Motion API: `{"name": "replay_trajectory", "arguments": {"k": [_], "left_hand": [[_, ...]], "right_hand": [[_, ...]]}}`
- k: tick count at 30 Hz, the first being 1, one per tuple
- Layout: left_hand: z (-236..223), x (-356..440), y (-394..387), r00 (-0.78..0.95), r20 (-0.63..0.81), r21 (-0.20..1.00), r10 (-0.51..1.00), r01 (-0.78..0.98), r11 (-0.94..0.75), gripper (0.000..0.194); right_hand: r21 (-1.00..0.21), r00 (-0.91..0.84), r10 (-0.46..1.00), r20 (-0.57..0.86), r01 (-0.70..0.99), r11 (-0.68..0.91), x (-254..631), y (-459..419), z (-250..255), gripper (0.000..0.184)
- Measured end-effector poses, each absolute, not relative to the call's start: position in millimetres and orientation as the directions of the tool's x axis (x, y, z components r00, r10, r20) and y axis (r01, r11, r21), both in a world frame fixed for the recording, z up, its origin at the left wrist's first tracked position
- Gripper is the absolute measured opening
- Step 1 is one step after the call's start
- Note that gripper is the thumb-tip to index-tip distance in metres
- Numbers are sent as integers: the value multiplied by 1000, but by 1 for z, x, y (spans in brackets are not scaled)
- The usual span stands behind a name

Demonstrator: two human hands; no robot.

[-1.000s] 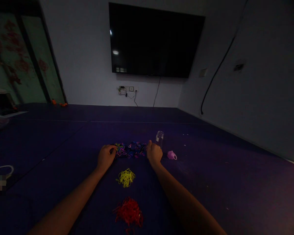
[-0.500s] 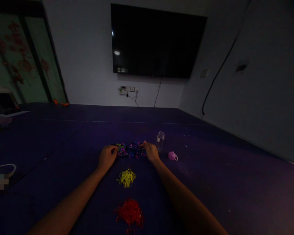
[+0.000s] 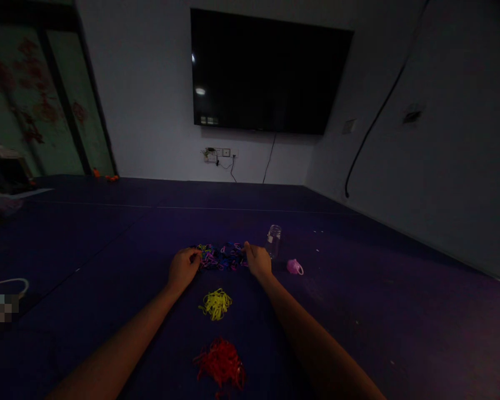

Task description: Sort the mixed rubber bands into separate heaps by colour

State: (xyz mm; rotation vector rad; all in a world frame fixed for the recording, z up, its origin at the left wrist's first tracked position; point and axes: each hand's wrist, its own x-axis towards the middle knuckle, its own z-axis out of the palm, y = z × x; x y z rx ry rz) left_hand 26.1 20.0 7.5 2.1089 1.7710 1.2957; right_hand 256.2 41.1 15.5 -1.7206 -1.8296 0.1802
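A mixed pile of dark blue, purple, pink and some yellow-green rubber bands is spread between my two hands on the dark purple floor. My left hand is at its left edge, thumb and fingertips pinched together on the bands there. At the right edge is my right hand, fingers bent inward and drawn together; what they hold is too dark to make out. Closer to me lies a small heap of yellow rubber bands. Below that is a bigger heap of red rubber bands.
Just beyond my right hand stands a clear jar. A pink lid with a ring handle rests to its right. Small white bits are scattered farther right. A television hangs on the far wall, above sockets and cables.
The fingers of my right hand have pulled back slightly to the right from over the pile. My left hand stays in place at the left edge.
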Motion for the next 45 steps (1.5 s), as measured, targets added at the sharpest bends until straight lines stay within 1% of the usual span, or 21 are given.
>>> {"name": "replay_trajectory", "arguments": {"k": [4, 7, 13, 17, 22, 29, 32, 37, 41, 45], "left_hand": [[6, 26, 21, -39, 529, 572, 848, 754, -323, 19], [6, 26, 21, -40, 522, 572, 852, 758, -315, 19], [8, 26, 20, -41, 538, 555, 842, 768, -318, 18], [8, 26, 19, -37, 539, 560, 841, 762, -325, 19], [8, 27, 19, -40, 537, 570, 843, 754, -327, 18], [8, 27, 20, -37, 516, 576, 856, 755, -314, 18], [8, 27, 20, -37, 530, 565, 847, 760, -321, 18], [6, 26, 20, -43, 535, 565, 844, 760, -320, 17], [6, 26, 20, -44, 533, 571, 845, 756, -320, 18], [6, 26, 20, -33, 526, 571, 850, 754, -324, 18]], "right_hand": [[-460, 55, 944, 324, 882, 107, 256, 42, 15, 51], [-416, 35, 952, 303, 904, 100, 254, 43, 15, 48], [-330, -37, 953, 300, 933, 140, 252, 43, 15, 40], [-301, -62, 950, 307, 940, 159, 251, 42, 15, 37], [-312, -77, 948, 309, 933, 177, 251, 42, 15, 33], [-426, -45, 950, 309, 886, 180, 255, 45, 16, 34], [-408, -44, 956, 292, 898, 166, 254, 44, 17, 34], [-361, -99, 954, 284, 910, 202, 252, 41, 17, 34], [-330, -113, 956, 270, 922, 202, 252, 41, 17, 35], [-320, -116, 957, 266, 926, 202, 252, 42, 16, 36]]}}
